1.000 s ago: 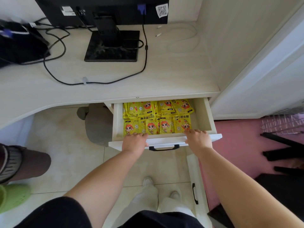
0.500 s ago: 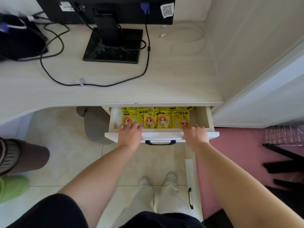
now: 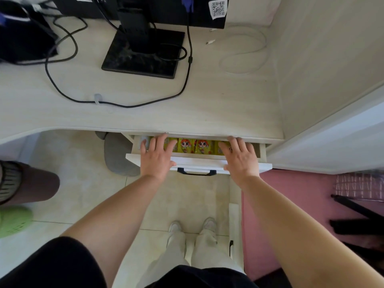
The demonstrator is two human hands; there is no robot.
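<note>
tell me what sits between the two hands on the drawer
In the head view, yellow cartoon packets lie in the drawer between the left hand and right hand; nearer, its white front and dark handle.

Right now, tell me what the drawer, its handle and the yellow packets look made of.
The drawer looks like white laminated or painted board, matte, with flat, clean edges. Its handle is dark and slightly glossy, metal or plastic, unclear which. The yellow packets seem printed plastic film, shiny with cartoon faces.
</note>
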